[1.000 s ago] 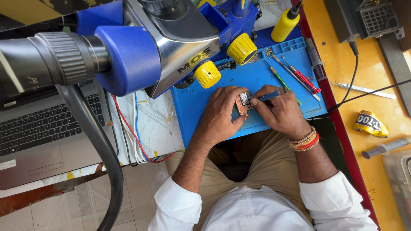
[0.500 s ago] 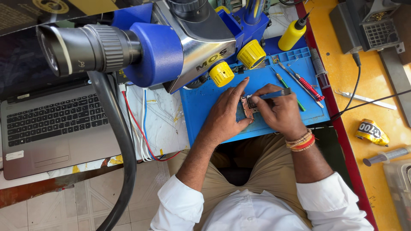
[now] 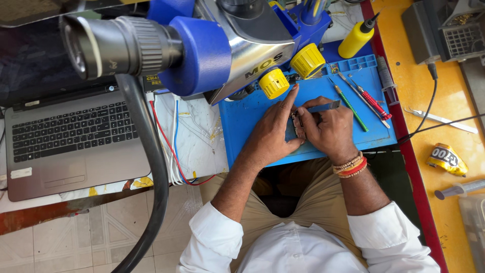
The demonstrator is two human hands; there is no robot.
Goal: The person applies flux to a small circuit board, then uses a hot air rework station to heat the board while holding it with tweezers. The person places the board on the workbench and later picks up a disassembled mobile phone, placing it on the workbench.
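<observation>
My left hand rests on the blue work mat, index finger stretched toward the microscope's yellow knob, its other fingers pressed against a small dark phone-like device lying on the mat. Close beside it, my right hand grips a thin flat metal blade tool and bears on the same device. Most of the device is hidden between the two hands. Beaded and red bracelets circle my right wrist.
A blue-and-silver microscope with a black eyepiece and cable looms over the mat. A grey laptop sits at left beside red and blue wires. Screwdrivers, a yellow bottle, tweezers and a tape roll lie right.
The view has shifted, so the bench sits further right and lower in frame. Both hands stay together on the device; my left index finger now stretches out toward the yellow knob.
</observation>
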